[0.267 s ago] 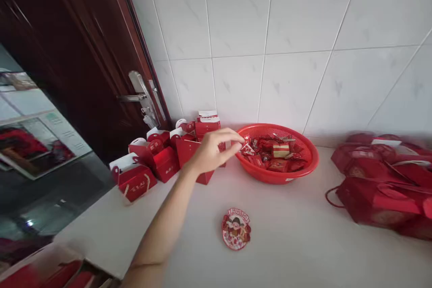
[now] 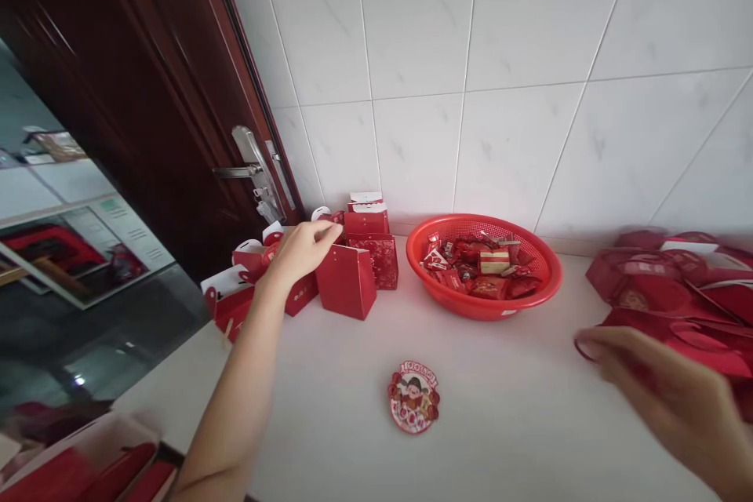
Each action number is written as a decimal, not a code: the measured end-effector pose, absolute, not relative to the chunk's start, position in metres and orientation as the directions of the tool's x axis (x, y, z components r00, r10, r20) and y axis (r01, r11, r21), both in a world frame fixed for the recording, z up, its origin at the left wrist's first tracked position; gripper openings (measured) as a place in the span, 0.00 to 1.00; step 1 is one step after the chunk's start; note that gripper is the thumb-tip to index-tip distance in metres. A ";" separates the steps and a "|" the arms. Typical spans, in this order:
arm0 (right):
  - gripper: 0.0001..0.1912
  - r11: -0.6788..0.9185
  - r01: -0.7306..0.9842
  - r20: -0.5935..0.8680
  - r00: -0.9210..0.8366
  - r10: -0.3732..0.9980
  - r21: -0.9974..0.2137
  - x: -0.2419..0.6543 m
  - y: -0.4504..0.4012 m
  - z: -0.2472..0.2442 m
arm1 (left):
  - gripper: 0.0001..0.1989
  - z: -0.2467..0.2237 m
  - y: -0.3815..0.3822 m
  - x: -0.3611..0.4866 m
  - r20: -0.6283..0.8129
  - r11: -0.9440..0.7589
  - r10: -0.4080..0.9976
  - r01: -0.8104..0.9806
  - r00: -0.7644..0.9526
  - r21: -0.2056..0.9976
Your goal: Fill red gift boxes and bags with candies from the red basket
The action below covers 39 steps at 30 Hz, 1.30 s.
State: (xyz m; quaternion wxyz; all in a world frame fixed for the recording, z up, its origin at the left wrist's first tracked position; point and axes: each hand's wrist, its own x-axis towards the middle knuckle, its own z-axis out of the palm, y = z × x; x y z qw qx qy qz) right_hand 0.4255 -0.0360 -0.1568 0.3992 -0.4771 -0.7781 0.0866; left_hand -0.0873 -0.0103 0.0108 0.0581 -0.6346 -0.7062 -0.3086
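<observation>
Open tabletop (image 2: 500, 400) around cartoon disc (image 2: 414, 398), red basket (image 2: 459, 301) behind, boxes (image 2: 347, 286) crowding left, bags (image 2: 659, 278) right

One basket (image 2: 471, 309); inside it, many sweets (image 2: 494, 260), too heaped to count. On its left, at least seven boxes (image 2: 344, 284) and one door (image 2: 153, 94) with one handle (image 2: 238, 172); in front of it, one badge (image 2: 414, 398); on its right, at least three packs (image 2: 647, 288).

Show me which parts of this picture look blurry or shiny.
Head view: the right hand is blurred, and the red boxes beside it are soft; the red basket looks crisper; a bright glare spot shows on the dark floor.
</observation>
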 end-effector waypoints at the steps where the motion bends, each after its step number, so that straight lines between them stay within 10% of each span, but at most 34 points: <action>1: 0.09 0.592 0.615 0.536 -0.304 0.788 -0.521 0.388 -0.035 -0.137 | 0.21 0.010 -0.015 -0.090 0.395 0.072 0.893 0.934 -0.216 0.350; 6: 0.09 0.696 0.415 0.523 -0.462 0.716 -0.587 0.291 -0.048 -0.117 | 0.24 0.003 -0.028 -0.086 0.191 0.102 0.956 0.861 -0.224 0.499; 22: 0.23 0.564 0.588 0.056 -0.662 0.747 -0.580 0.199 -0.057 -0.142 | 0.13 0.015 -0.043 -0.054 0.154 -0.197 0.978 0.862 0.141 0.466; 32: 0.11 0.359 0.441 0.084 -0.530 0.844 -0.823 0.226 -0.043 -0.169 | 0.10 -0.001 -0.024 -0.014 0.296 -0.532 0.847 0.683 0.442 0.501; 39: 0.09 0.492 0.509 0.305 -0.409 0.860 -0.707 0.285 -0.016 -0.129 | 0.10 -0.010 -0.003 0.018 0.287 -0.599 0.784 0.551 0.550 0.580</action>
